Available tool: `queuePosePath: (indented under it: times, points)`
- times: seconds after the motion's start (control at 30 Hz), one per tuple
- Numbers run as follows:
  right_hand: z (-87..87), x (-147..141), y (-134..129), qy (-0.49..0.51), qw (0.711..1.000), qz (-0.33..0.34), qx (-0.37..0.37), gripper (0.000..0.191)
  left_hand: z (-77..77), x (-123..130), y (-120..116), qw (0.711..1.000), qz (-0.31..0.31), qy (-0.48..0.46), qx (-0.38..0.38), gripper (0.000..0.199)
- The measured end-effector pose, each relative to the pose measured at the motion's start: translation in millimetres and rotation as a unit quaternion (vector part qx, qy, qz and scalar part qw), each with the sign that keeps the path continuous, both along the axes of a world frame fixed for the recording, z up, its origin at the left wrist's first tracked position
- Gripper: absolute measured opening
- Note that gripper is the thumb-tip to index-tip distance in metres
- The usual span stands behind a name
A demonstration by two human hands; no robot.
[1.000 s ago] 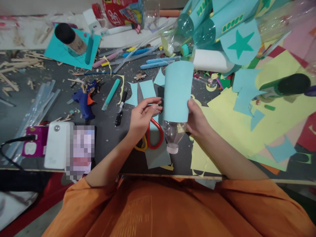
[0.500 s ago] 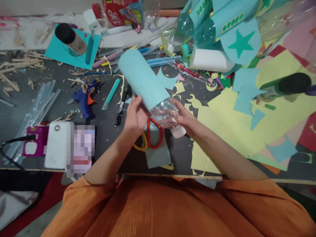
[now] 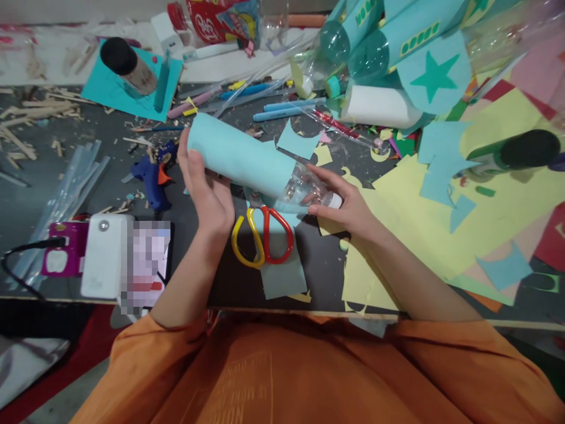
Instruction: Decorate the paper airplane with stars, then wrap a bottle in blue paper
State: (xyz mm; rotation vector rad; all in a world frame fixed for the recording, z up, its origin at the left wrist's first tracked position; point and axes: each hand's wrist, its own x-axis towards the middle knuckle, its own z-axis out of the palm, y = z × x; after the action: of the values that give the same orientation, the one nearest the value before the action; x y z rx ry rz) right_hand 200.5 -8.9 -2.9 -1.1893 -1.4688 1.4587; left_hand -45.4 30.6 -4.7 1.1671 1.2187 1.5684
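Between my hands is a clear plastic bottle (image 3: 304, 185), tilted and wrapped in a light blue paper sleeve (image 3: 241, 153). My right hand (image 3: 348, 203) grips its neck end, thumb and fingers on either side of the white cap (image 3: 335, 201). At the sleeve's other end my left hand (image 3: 200, 188) cups the bottle base, fingers on the far side and thumb at the near rim. Below the bottle lie scissors (image 3: 263, 238) with one yellow and one red handle loop, their blades hidden under the bottle. A grey-blue paper strip (image 3: 285, 280) lies partly beneath them.
A blue glue gun (image 3: 152, 182) and clear glue sticks (image 3: 75, 200) lie left, near a white power bank (image 3: 103, 256) and a phone (image 3: 150, 259). Yellow paper sheets (image 3: 410, 224) spread right. Behind stand paper-covered bottles (image 3: 410, 44) and a white roll (image 3: 375, 106).
The bottle has swung to a flatter angle, its base moving left and nearer me. My left hand has shifted from the sleeve's middle to its base end; my right hand has moved slightly right.
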Motion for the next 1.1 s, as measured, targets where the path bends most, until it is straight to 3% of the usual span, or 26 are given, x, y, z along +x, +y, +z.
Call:
queuePosePath:
  times: [0.1,0.23,0.33,0.47,0.6,0.87,0.97,1.1]
  points:
    - [0.1,1.7,1.4,-0.009,1.000,0.016,0.007,0.076,1.8,-4.4,5.2,0.997,0.042,-0.050,0.037,0.055]
    - [2.3,5.8,5.2,0.015,0.999,0.050,0.001,0.070,11.1,-9.9,10.6,0.992,0.080,-0.094,0.037,0.066]
    - [3.9,7.7,7.6,0.046,0.998,0.040,-0.016,0.062,12.5,-14.0,13.7,0.994,0.049,-0.083,0.057,0.063]
    - [2.4,6.4,9.9,0.107,0.993,-0.027,-0.048,0.063,7.8,-12.9,14.0,0.994,0.029,-0.083,0.069,0.053]
    - [0.5,3.6,11.6,0.174,0.979,-0.074,-0.079,0.060,5.8,-8.8,11.1,0.997,0.027,-0.043,0.053,0.064]
    - [3.0,2.0,10.7,0.183,0.975,-0.078,-0.097,0.053,4.2,-6.3,7.0,1.000,0.014,-0.019,0.019,0.079]
    - [0.5,3.1,11.1,0.170,0.979,-0.074,-0.087,0.055,-1.0,-7.7,8.8,0.999,0.018,-0.008,0.028,0.075]
    - [-3.7,5.8,11.7,0.131,0.988,-0.053,-0.059,0.056,0.2,-6.0,9.3,0.998,0.028,-0.040,0.038,0.055]
